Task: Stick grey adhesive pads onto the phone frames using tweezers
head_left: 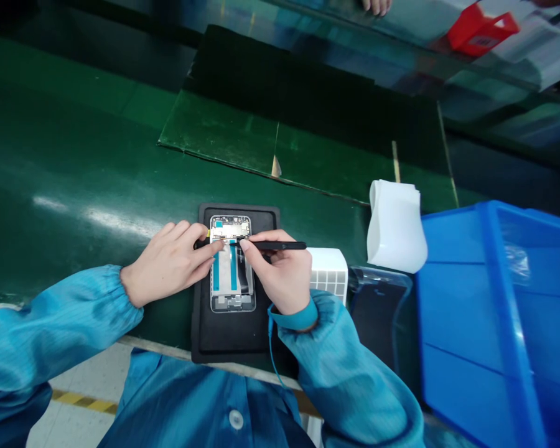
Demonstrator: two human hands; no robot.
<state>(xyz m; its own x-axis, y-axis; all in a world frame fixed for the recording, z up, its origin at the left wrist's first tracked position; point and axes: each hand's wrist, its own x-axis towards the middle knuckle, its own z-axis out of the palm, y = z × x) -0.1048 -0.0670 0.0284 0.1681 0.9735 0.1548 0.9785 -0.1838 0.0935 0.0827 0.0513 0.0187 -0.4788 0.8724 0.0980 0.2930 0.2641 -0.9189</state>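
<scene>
From my remote seat I'm looking down over the blue, faintly striped smock [228,404] at a phone's metal mid-frame [232,296], which lies upright on a black rubber mat [236,339]. The frame has two teal strips [215,272] and a dark ribbon down its middle, with a gold-toned board across its top end.

The left hand [167,264] is half curled, its fingertips [198,231] on the frame's upper end (I can't tell whether it is really gripping). The right hand [280,274] is closed around a slim matte-black stylus [280,246], with the tip over that same top end. A thin blue cord [271,345] hangs from the right cuff.

Beside the mat stand a white gridded block [329,270] and a curved, soft-looking white sheet [394,227]. Next come a clear tray [378,311] and a ribbed blue plastic crate [499,323]. All of this sits on the glossy green worktop [51,155], which has a darker green panel [280,143] lying on it.

At the top edge are another person's fingers [377,5] and a red box [483,28], whose small pale label I can't read. Below the worktop's edge, yellow-and-black tape [84,401] runs along the floor [74,429].
</scene>
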